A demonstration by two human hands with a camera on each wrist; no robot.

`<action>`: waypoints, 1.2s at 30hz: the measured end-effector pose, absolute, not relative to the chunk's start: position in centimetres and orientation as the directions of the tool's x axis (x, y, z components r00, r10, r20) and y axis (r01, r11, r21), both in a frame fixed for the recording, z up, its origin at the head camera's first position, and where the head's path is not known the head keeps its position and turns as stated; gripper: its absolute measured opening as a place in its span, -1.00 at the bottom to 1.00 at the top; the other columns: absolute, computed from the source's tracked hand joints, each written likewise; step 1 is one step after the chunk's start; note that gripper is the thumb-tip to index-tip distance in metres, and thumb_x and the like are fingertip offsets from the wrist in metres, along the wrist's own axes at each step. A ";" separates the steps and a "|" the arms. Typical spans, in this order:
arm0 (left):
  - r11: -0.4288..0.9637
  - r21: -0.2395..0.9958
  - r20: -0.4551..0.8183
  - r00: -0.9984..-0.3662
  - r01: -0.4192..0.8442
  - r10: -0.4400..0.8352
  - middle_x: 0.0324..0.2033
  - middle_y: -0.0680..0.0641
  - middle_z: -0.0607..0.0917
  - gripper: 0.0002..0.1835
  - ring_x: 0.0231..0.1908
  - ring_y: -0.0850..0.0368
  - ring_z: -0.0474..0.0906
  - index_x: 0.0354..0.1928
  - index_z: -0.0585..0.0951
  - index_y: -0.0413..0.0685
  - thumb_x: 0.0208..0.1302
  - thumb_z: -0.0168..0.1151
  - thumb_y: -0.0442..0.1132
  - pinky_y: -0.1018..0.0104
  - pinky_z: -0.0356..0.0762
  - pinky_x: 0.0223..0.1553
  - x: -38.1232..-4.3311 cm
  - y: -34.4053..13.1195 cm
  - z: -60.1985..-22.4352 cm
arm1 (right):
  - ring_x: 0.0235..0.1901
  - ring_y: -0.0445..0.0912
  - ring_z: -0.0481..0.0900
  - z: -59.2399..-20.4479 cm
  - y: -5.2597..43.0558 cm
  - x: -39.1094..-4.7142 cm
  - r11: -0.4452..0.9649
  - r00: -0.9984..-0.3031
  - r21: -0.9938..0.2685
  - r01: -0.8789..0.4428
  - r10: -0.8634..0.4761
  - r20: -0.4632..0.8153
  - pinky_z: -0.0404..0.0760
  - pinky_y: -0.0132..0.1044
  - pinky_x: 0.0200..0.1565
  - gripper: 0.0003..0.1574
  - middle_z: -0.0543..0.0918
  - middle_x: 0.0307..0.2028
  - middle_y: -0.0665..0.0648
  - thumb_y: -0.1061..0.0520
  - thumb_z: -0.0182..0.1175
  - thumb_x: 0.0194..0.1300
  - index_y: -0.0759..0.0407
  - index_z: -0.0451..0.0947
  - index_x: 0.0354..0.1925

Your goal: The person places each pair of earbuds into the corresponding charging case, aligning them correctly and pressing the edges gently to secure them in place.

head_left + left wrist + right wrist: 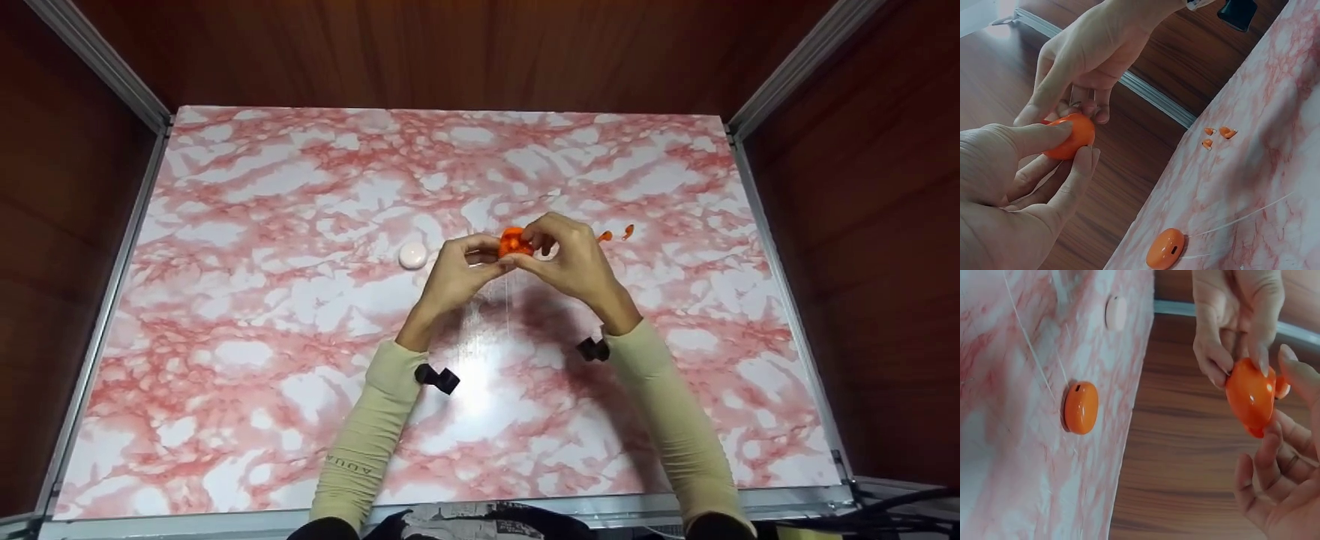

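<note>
My left hand (459, 276) grips an orange earbud charging case (513, 244), its thumb pressed on the rounded shell in the left wrist view. Raised above the table, the case has its lid up, and its inner side shows in the head view. From the right, my right hand (574, 255) meets the case with thumb and fingertips. A small orange earbud (1282, 387) sticks out beside the case at the right thumb, in the right wrist view; it seems pinched there, partly hidden by the fingers.
A second orange case (1081, 408) lies on the pink-and-white marbled table (225, 360). A pale pink case (412, 256) sits left of my hands. Three loose orange earbuds (1229, 133) lie to the right. Wooden panels (450, 52) enclose the table.
</note>
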State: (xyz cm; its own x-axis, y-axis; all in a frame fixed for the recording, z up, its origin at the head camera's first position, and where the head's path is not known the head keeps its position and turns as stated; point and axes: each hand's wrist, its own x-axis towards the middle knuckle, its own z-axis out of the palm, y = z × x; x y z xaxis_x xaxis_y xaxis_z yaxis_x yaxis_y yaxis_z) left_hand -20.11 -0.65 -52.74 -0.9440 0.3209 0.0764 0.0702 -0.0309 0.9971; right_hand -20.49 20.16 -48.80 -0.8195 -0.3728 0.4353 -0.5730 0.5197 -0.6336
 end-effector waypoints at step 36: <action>-0.054 0.998 -0.020 -0.965 -0.035 0.261 0.04 -0.24 0.78 -0.67 0.07 -0.09 0.78 0.07 0.74 -0.23 0.29 0.50 -0.29 0.19 0.80 0.05 -20.7 -1.9 -52.7 | -0.08 0.06 0.81 -49.2 22.4 -21.1 0.439 -0.791 -0.659 -0.611 -0.304 0.531 0.76 -0.21 0.09 -0.74 0.85 -0.05 0.18 0.20 0.38 0.41 0.24 0.78 0.03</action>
State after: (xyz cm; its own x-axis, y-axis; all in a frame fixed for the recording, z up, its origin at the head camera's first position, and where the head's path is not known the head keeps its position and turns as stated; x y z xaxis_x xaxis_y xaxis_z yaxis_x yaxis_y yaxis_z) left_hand -20.74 -1.91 -52.66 -0.9650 0.2614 -0.0202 -0.0355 -0.0537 0.9979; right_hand -21.10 22.37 -49.25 -0.7911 -0.3044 0.5306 -0.6109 0.4393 -0.6587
